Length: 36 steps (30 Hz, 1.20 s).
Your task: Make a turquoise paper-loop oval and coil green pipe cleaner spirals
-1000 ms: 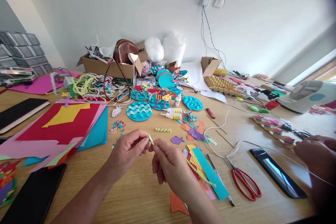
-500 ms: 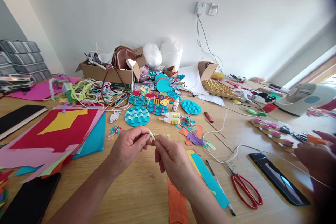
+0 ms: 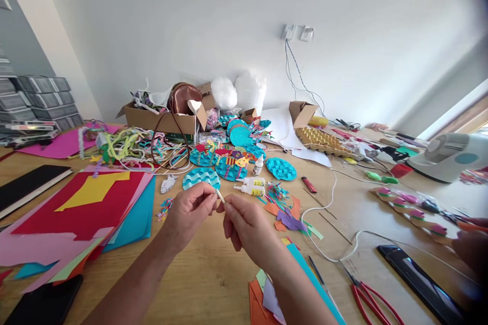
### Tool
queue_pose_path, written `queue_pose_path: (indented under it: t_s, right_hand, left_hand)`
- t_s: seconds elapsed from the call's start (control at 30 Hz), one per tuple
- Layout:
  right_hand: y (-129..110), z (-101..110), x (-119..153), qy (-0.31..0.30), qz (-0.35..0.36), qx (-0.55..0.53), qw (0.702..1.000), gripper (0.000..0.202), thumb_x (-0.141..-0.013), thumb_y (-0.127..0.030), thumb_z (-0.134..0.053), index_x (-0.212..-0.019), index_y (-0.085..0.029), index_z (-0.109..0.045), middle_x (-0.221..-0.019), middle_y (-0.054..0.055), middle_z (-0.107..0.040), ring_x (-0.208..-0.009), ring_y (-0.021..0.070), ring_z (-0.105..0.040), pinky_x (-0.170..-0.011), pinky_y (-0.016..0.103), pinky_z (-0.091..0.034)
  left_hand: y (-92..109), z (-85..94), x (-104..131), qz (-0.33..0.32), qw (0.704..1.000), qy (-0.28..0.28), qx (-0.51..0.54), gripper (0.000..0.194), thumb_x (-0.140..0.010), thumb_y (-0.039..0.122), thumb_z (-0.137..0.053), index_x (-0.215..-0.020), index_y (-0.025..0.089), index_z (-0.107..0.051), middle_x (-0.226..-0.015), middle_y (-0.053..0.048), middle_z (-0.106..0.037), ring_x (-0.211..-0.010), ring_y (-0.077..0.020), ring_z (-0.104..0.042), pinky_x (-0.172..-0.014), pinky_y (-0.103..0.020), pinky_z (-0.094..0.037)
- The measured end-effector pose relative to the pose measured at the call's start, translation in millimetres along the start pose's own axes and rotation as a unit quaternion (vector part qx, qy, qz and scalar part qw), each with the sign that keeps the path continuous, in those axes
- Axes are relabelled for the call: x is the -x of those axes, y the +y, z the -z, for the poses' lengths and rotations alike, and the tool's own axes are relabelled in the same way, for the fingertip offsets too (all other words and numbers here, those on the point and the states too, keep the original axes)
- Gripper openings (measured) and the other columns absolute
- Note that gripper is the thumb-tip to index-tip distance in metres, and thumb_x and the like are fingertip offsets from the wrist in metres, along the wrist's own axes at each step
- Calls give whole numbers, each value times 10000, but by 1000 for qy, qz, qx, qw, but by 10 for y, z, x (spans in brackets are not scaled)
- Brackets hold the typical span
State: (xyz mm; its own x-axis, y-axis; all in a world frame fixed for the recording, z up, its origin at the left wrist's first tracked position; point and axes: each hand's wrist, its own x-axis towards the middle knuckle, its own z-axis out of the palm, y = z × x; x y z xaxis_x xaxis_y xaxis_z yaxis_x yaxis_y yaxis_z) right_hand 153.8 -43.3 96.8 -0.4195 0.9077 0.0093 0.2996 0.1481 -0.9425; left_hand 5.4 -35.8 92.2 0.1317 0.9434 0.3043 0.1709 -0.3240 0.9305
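Observation:
Between the fingertips of both hands is a short, thin white roll (image 3: 220,196), slanting down to the right; its material is too small to make out. My left hand (image 3: 192,213) pinches its upper end with thumb and forefinger. The lower end sits in the pinch of my right hand (image 3: 249,223). Just beyond my fingers lies a round blue piece with wavy strips (image 3: 201,180), its near edge partly covered by my left hand. Glue bottles (image 3: 251,187) lie to its right, with a small white bottle (image 3: 258,165) upright behind them.
Coloured paper sheets (image 3: 76,208) are stacked at left. Red-handled scissors (image 3: 371,299), a dark phone (image 3: 415,279) and a white cable (image 3: 324,254) lie at right. Another person's hand (image 3: 470,246) shows at the right edge. A cardboard box (image 3: 158,121) stands by the wall.
My view has tilted slightly, so the table things appear lower. Both hands keep their pinch on the white roll. The other person's hand is now farther toward the right edge.

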Motion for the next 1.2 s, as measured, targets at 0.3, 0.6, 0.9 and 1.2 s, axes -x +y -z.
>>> queue_pose_path:
  t_s: [0.3,0.6,0.9,1.2]
  right_hand:
    - [-60,42,-73,88,66,169,979,286,-917,-309,-326,-675,-199,-429,-539,-47,-483,-436,65,-423,-449,182,-262]
    - [-89,-62,-86,125,116,284,944,223,-908,-216,-351,-714,-206,-461,-604,-21,-522,-537,107,-455,-503,222,-240]
    - [-29,-102,-84,121,117,268,949,218,-865,-137,-362,-666,-207,-415,-552,-37,-452,-487,96,-414,-484,209,-232]
    - [-72,-66,-92,111,106,210,966,281,-896,-208,-353,-626,-202,-431,-521,-36,-462,-471,86,-421,-471,186,-248]
  left_hand:
    - [-63,213,-57,18,997,-52,-56,228,-852,388,-439,-817,185,-537,-661,14,-535,-612,-121,-500,-543,-210,-402]
    - [-7,170,-1,-52,981,-9,-189,229,-874,330,-394,-782,192,-553,-623,21,-526,-571,-117,-487,-526,-208,-382]
    - [-1,136,7,-47,982,-1,-180,264,-878,318,-362,-757,194,-561,-612,14,-536,-564,-120,-512,-533,-214,-403]
    - [-41,125,1,-23,997,-11,-76,223,-875,302,-387,-791,187,-559,-653,7,-554,-591,-117,-511,-547,-210,-418]
